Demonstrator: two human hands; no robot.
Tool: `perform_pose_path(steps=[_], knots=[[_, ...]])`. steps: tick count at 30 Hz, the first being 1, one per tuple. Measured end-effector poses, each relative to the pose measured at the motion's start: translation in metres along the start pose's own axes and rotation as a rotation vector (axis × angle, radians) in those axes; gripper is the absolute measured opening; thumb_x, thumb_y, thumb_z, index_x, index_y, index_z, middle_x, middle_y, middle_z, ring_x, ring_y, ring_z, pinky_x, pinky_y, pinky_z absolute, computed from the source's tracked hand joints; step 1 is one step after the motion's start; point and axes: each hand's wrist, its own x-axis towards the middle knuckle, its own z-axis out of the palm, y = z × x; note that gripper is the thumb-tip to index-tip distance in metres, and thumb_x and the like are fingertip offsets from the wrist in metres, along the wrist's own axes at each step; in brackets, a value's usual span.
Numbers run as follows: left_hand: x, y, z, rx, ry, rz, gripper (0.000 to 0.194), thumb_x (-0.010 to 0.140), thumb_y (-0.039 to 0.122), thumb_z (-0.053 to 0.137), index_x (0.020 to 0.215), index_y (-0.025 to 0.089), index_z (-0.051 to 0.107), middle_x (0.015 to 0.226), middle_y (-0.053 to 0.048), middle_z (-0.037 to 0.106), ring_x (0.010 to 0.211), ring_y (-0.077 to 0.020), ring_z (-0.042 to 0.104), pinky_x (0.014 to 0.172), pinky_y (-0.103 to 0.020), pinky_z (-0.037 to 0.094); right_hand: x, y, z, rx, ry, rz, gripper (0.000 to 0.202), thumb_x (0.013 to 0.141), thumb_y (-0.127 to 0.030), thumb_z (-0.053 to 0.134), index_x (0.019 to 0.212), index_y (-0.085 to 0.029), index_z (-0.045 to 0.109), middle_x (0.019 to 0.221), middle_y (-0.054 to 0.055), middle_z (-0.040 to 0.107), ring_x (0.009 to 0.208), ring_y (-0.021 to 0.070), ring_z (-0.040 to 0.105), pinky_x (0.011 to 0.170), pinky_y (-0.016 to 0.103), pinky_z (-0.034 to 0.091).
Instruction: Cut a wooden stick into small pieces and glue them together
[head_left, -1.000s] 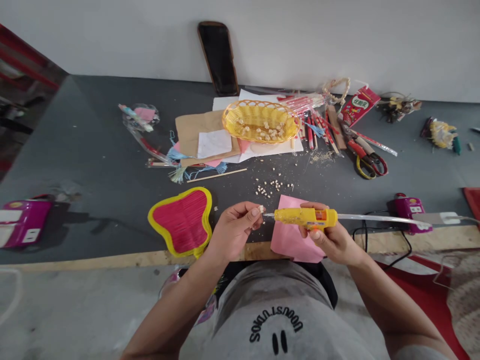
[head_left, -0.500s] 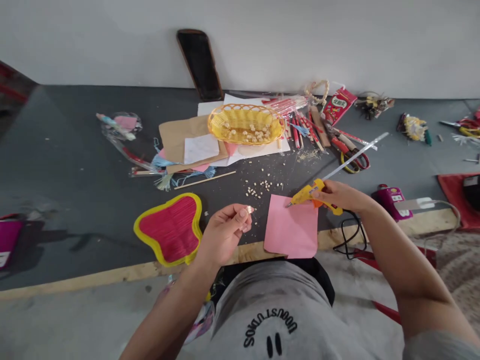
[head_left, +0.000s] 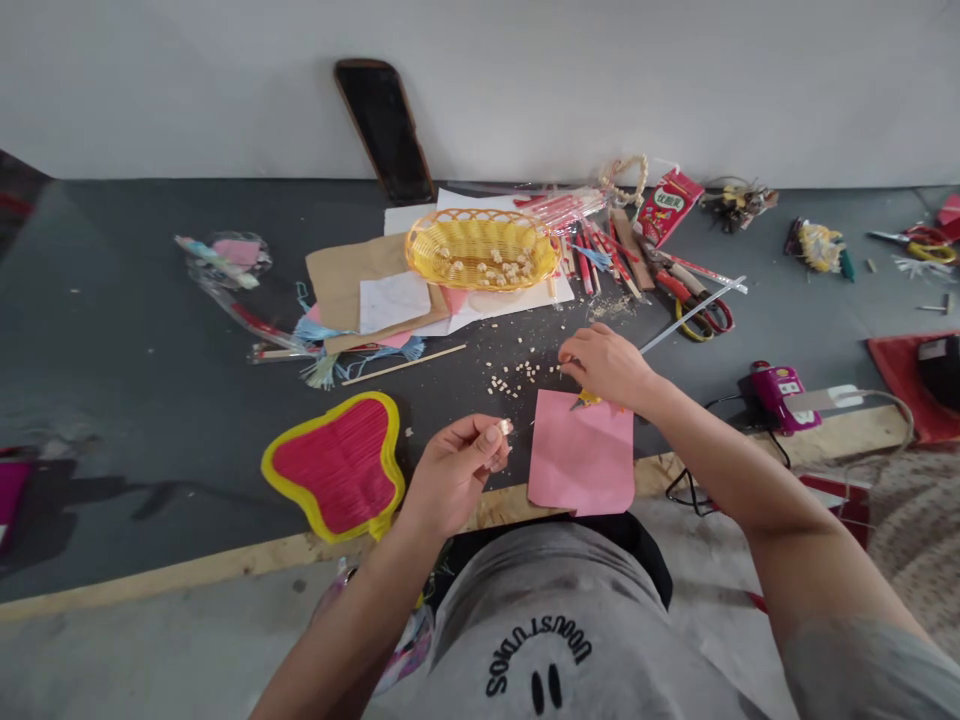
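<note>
My left hand [head_left: 469, 455] is closed in a pinch on a small cream-coloured piece [head_left: 504, 427], held just above the table's front part. Its fingertips hide much of that piece. My right hand [head_left: 604, 362] has its fingers curled down in a pinch at the right end of the scattered small cream bits [head_left: 517, 375]. Whatever lies between those fingers is hidden. Beneath the right hand and forearm rests a yellow glue gun, mostly covered, with its nozzle [head_left: 587, 399] over the pink paper sheet [head_left: 581, 465]. A long clear glue stick [head_left: 686, 320] sticks out behind it.
A yellow basket [head_left: 480, 222] with several small cream clusters stands on papers at the back. Pliers and scissors [head_left: 697, 310] lie to the right, beside a purple box [head_left: 780, 398]. To the left lies a yellow-rimmed pink shape [head_left: 337, 465]. A phone [head_left: 386, 130] leans on the wall.
My right hand has let go of the glue gun, leaving it on the pink sheet, and has moved left and away from me to the small bits. My left hand keeps its piece.
</note>
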Motion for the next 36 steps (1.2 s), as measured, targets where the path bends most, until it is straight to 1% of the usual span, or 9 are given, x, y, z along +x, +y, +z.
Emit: perform_pose_path(steps=[5,11,12,14,18,20,25,30,36], knots=[[-0.004,-0.001,-0.006,0.006,0.018,-0.002,0.031,0.065,0.035,0.089,0.064,0.015,0.066,0.056,0.003,0.055,0.051,-0.0054,0.040,0.053,-0.021,0.034,0.014,-0.012,0.006,-0.064,-0.036,-0.006,0.016,0.093,-0.031,0.064,0.092,-0.019,0.074,0.104,0.012,0.070,0.103,0.0277,0.054,0.083,0.037,0.042],[-0.003,-0.005,-0.011,-0.020,0.004,-0.009,0.029,0.066,0.034,0.089,0.066,0.015,0.068,0.057,0.003,0.056,0.051,-0.0049,0.040,0.052,-0.021,0.034,0.015,-0.020,0.005,-0.080,-0.049,0.031,0.017,0.092,-0.019,0.057,0.090,-0.016,0.074,0.107,0.015,0.070,0.106,0.0320,0.054,0.082,0.042,0.044],[-0.003,-0.005,-0.011,-0.025,-0.004,-0.007,0.028,0.067,0.034,0.088,0.066,0.014,0.068,0.057,0.002,0.056,0.051,-0.0048,0.040,0.052,-0.020,0.034,0.014,-0.021,0.005,-0.053,-0.022,0.030,0.017,0.092,-0.017,0.057,0.088,-0.016,0.073,0.106,0.014,0.071,0.106,0.0315,0.055,0.083,0.042,0.043],[-0.004,-0.006,-0.010,-0.038,-0.019,-0.009,0.028,0.068,0.034,0.088,0.067,0.014,0.069,0.057,0.002,0.056,0.051,-0.0046,0.040,0.052,-0.020,0.034,0.007,-0.024,0.005,0.082,0.091,-0.027,0.015,0.092,-0.017,0.057,0.085,-0.017,0.071,0.103,0.011,0.071,0.104,0.0282,0.057,0.086,0.042,0.044],[-0.005,-0.003,-0.003,-0.080,-0.037,-0.039,0.029,0.065,0.034,0.090,0.068,0.014,0.069,0.060,0.001,0.058,0.050,-0.0041,0.041,0.052,-0.020,0.034,-0.022,-0.042,0.002,0.555,0.406,-0.283,0.009,0.094,-0.019,0.060,0.088,-0.019,0.067,0.097,0.007,0.069,0.097,0.0198,0.060,0.089,0.037,0.048],[-0.005,-0.002,0.002,-0.105,-0.048,-0.069,0.031,0.063,0.035,0.091,0.067,0.014,0.069,0.060,0.002,0.058,0.051,-0.0046,0.042,0.054,-0.020,0.036,-0.039,-0.056,0.001,0.686,0.477,-0.330,0.007,0.094,-0.021,0.061,0.090,-0.020,0.066,0.095,0.006,0.067,0.095,0.0188,0.061,0.084,0.036,0.051],[-0.007,-0.001,0.012,-0.115,-0.089,-0.120,0.033,0.064,0.036,0.091,0.065,0.013,0.067,0.060,0.000,0.059,0.056,-0.0065,0.047,0.056,-0.021,0.037,-0.060,-0.076,0.007,0.815,0.556,-0.339,0.005,0.094,-0.019,0.063,0.092,-0.022,0.066,0.092,0.005,0.066,0.090,0.0179,0.061,0.080,0.036,0.053],[-0.008,-0.003,0.017,-0.088,-0.097,-0.126,0.032,0.064,0.037,0.091,0.068,0.014,0.069,0.058,0.001,0.059,0.055,-0.0074,0.048,0.056,-0.021,0.038,-0.064,-0.076,0.014,0.853,0.564,-0.311,0.005,0.094,-0.021,0.062,0.092,-0.023,0.067,0.091,0.005,0.066,0.089,0.0187,0.062,0.080,0.038,0.053],[-0.009,-0.003,0.020,-0.042,-0.092,-0.110,0.034,0.062,0.039,0.091,0.065,0.014,0.068,0.056,0.002,0.059,0.055,-0.0074,0.049,0.057,-0.021,0.038,-0.064,-0.078,0.015,0.826,0.619,-0.333,0.008,0.093,-0.019,0.063,0.090,-0.024,0.067,0.089,0.004,0.066,0.085,0.0178,0.060,0.078,0.037,0.052]])
